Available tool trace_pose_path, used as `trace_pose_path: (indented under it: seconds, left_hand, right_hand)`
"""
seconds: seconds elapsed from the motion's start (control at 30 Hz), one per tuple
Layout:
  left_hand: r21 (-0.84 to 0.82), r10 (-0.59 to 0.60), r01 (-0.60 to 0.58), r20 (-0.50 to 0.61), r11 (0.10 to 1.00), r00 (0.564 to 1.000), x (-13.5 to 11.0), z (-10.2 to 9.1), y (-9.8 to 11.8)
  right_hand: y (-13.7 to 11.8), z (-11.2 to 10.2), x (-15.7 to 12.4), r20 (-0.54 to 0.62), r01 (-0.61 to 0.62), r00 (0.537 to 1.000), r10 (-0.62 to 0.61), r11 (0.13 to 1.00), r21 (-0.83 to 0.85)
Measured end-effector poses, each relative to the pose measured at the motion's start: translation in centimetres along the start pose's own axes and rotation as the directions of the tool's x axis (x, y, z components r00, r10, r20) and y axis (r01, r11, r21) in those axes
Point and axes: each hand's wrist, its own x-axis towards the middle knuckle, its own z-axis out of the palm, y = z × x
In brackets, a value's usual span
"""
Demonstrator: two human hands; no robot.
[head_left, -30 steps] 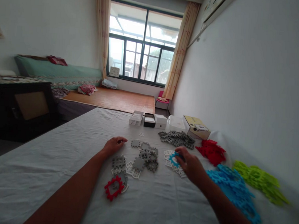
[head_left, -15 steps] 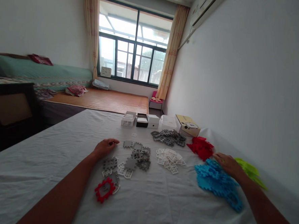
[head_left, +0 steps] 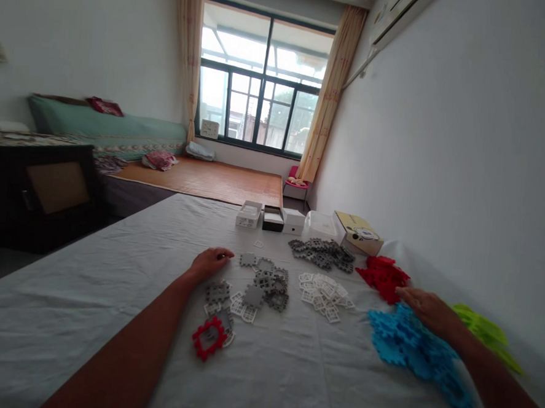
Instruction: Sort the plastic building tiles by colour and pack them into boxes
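Blue notched pieces (head_left: 411,345) lie heaped on the white cloth (head_left: 87,279) at right, between the lattice-like white pieces (head_left: 325,293) and the lime-green pieces (head_left: 486,331). Right hand (head_left: 427,309): over the far side of the blue heap, fingers extended and side by side, tips at the near edge of the red pile (head_left: 383,277); contact or grip cannot be told. Left hand (head_left: 210,263): low over the cloth just left of the grey pieces (head_left: 253,295), fingers loosely curled; whether they clasp anything, cannot tell.
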Motion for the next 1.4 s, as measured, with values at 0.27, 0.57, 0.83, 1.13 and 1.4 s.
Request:
trace_pose_path:
  seconds: [0.27, 0.57, 0.83, 1.13, 1.4]
  left_hand:
    - [-0.022, -0.017, 0.017, 0.004, 1.000, 1.000, -0.4, 0.1, 0.4]
    - [-0.022, 0.012, -0.012, 0.001, 1.000, 1.000, -0.2, 0.3, 0.1]
    - [-0.011, 0.014, -0.014, 0.002, 1.000, 1.000, -0.1, 0.0, 0.1]
    - [-0.008, -0.028, 0.028, 0.026, 1.000, 0.999, 0.0, -0.1, 0.0]
    - [0.006, -0.044, 0.044, 0.021, 0.999, 0.999, 0.2, -0.1, 0.0]
  right_hand:
    - [-25.2, 4.4, -4.5, 0.265, 0.492, 0.720, -0.642, 0.741, 0.457]
    - [-36.7, 8.8, -7.3, 0.255, 0.736, 0.412, -0.875, 0.484, 0.473]
    - [-34.4, 7.9, -6.8, 0.193, 0.581, 0.549, -0.813, 0.537, 0.612]
    - [-18.3, 5.1, 1.7, 0.114, 0.228, 0.942, -0.317, 0.849, 0.476]
    - [3.6, 3.7, 7.1, -0.071, -0.110, 0.992, 0.105, 0.992, -0.067]
